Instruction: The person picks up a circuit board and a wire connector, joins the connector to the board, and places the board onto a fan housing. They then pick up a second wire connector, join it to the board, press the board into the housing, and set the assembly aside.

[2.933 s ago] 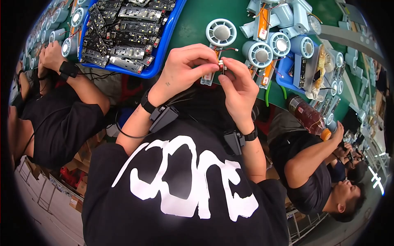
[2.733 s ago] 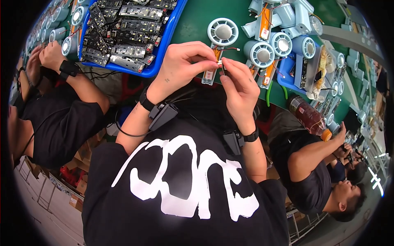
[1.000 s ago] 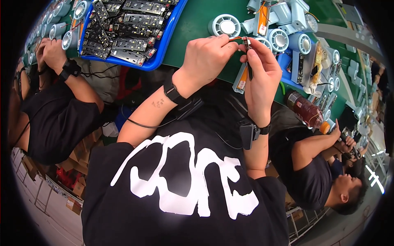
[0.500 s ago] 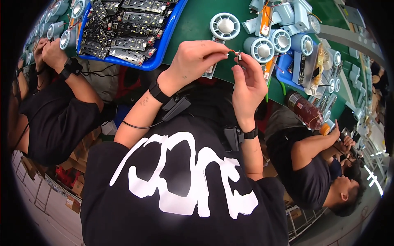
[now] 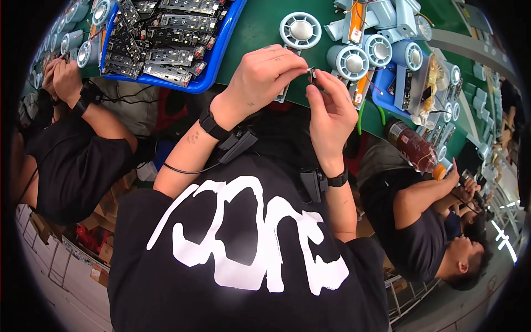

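My left hand is closed in a pinch, with a tiny white-tipped piece at its fingertips. Facing it, thumb and fingers of my right hand pinch a small dark, metallic-looking part. The fingertips of both hands almost meet; the exact kind of these small pieces does not show. Just beyond lies a light-blue handheld fan with a round grille and silver centre, its handle partly hidden behind my left hand.
A blue tray full of black circuit boards stands at left. More light-blue fans, green-handled pliers, a blue bin and a drink bottle are at right. Co-workers sit on both sides.
Both hands have shifted slightly up and left, the fingertips still close together. The red wire seen between them earlier no longer shows clearly, and the right-hand piece has turned.
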{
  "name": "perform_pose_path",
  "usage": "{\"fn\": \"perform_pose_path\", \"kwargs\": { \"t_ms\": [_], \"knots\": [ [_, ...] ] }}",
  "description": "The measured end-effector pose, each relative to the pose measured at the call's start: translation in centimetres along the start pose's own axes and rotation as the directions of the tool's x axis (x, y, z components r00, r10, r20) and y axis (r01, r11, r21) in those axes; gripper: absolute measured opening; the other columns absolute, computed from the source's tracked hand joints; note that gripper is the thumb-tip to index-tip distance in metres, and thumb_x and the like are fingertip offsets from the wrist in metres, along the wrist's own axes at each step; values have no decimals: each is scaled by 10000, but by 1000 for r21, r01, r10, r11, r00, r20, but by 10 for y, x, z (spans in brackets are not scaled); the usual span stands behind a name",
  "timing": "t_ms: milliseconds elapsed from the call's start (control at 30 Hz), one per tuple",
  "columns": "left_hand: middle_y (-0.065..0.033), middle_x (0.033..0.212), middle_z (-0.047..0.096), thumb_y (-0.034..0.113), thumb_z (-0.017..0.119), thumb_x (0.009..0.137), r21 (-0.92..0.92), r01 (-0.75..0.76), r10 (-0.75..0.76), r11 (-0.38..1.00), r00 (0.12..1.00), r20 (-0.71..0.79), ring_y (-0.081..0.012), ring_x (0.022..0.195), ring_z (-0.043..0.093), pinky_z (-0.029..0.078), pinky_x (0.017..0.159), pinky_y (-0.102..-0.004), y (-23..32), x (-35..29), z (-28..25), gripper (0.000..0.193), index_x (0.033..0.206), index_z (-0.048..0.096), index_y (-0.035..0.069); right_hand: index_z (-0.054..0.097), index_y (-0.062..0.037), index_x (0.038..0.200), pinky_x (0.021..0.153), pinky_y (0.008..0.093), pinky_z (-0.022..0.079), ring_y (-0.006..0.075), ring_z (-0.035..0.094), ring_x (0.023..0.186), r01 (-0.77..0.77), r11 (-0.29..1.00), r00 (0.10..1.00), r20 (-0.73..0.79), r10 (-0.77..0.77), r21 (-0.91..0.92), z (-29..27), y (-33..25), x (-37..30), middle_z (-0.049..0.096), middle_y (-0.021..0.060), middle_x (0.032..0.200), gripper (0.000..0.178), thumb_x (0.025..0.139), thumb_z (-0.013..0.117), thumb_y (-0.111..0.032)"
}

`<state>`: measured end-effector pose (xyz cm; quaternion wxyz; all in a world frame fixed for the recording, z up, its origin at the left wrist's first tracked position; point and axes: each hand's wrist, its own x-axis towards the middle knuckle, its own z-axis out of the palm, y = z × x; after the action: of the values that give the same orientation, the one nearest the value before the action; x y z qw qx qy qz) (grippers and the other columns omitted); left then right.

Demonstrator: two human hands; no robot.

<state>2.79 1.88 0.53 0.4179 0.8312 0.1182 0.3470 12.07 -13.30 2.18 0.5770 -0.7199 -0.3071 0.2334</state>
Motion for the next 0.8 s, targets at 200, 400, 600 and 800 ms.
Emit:
{"fn": "perform_pose_path", "kwargs": {
  "t_ms": [200,400,600,800],
  "knots": [
    [-102,845,706,36,750,831,-12,53,-53,999,998,37,-278,779,676,553,696,-352,1,0,0,96,909,704,5,667,65,1237,818,274,600,168,696,1008,-113,988,993,-21,115,103,1,-7,-1,659,132,1217,294,943,656,69],
    [-102,848,707,38,746,834,-13,62,-61,998,997,41,-278,787,679,554,699,-352,0,0,0,94,914,705,9,664,69,1239,795,277,604,167,699,1009,-79,987,996,-35,85,141,4,-5,0,669,121,1188,281,959,644,56],
    [-104,854,708,44,754,827,27,32,-33,999,998,47,-281,799,685,560,705,-360,0,2,0,103,908,700,10,664,69,1241,790,280,607,174,701,1015,-82,990,996,-23,85,114,3,-6,2,666,127,1196,284,958,643,60],
    [-103,845,704,48,759,820,41,24,-25,999,999,33,-283,799,685,562,704,-366,1,4,1,114,906,695,10,668,68,1238,791,277,608,177,700,1023,-65,994,998,-12,66,86,1,-6,3,662,134,1206,285,955,646,63]
  ]
}}
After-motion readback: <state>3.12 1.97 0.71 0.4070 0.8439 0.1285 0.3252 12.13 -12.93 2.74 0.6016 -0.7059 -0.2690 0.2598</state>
